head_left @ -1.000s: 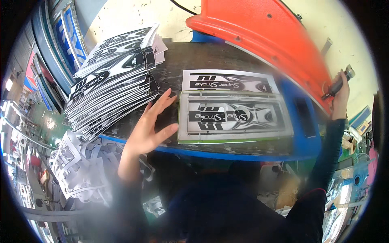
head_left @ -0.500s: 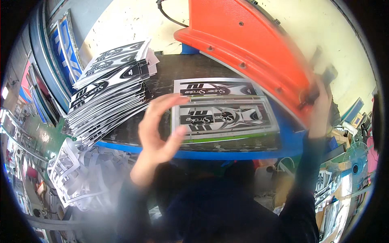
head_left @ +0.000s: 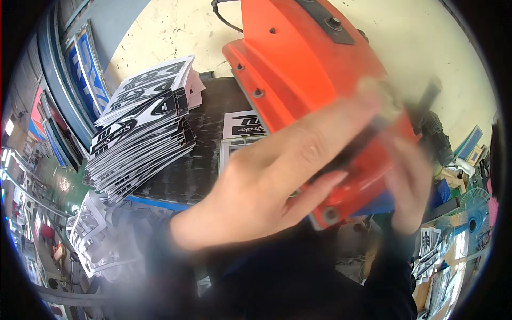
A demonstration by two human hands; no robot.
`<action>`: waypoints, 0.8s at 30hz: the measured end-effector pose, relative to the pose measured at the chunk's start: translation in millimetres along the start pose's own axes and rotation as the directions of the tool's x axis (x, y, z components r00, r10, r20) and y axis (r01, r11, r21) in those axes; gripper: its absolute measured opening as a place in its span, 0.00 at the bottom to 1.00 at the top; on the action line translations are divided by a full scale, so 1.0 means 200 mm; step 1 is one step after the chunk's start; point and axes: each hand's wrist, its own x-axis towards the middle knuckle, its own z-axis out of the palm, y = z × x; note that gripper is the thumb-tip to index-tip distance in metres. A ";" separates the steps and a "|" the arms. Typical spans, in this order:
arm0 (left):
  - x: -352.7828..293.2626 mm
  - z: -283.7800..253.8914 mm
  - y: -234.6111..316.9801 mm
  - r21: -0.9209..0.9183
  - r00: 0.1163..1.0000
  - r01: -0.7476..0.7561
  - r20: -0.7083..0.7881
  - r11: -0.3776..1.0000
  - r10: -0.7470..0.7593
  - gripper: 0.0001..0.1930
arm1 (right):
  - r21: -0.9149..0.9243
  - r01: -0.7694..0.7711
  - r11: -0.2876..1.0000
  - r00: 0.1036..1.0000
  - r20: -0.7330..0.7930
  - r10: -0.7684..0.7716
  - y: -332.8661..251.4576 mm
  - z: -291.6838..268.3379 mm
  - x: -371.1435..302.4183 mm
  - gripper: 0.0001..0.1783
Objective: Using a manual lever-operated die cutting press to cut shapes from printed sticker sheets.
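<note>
An orange swing-arm press head (head_left: 298, 64) hangs slanted over the dark table. My left hand (head_left: 261, 181) reaches across the head's near part, its fingers stretched and thumb apart, fingertips smeared by motion near a knob. At the head's right end my right hand (head_left: 408, 189) is blurred, curled at a dark handle; its grip is partly hidden. Beneath the head lies a printed black-and-white sheet (head_left: 234, 124). A framed cutting die (head_left: 223, 152) rests on it, mostly covered by my left hand and the head.
On the table's left a tall, fanned stack of printed sheets (head_left: 138, 128) leans. White cut-out paper scraps (head_left: 101, 234) hang below the blue table edge (head_left: 154, 202). A pale wall (head_left: 176, 32) stands behind. At the right is a fan (head_left: 472, 224).
The press head has swung left and nearer, covering much of the die and sheet. My left hand has moved right from beside the die onto the head. My right hand has dropped lower.
</note>
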 end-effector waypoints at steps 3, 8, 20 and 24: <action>-0.01 -0.13 0.02 0.246 0.995 -0.090 0.052 0.965 0.079 0.35 | -0.500 0.117 0.858 0.871 -0.364 -0.331 0.16 -0.09 0.14 0.31; -0.02 -0.17 0.09 0.485 0.977 0.160 -0.202 0.860 -0.068 0.28 | -0.828 -0.093 0.553 0.725 -0.437 -0.533 0.26 -0.26 0.27 0.31; -0.12 -0.29 0.03 0.624 0.810 0.451 -0.587 0.637 0.001 0.19 | -0.470 0.325 0.820 0.639 -0.530 -0.557 0.34 -0.15 0.36 0.21; -0.18 -0.29 0.00 0.617 0.802 0.481 -0.596 0.622 -0.029 0.19 | -0.459 0.342 0.820 0.644 -0.521 -0.560 0.37 -0.12 0.31 0.21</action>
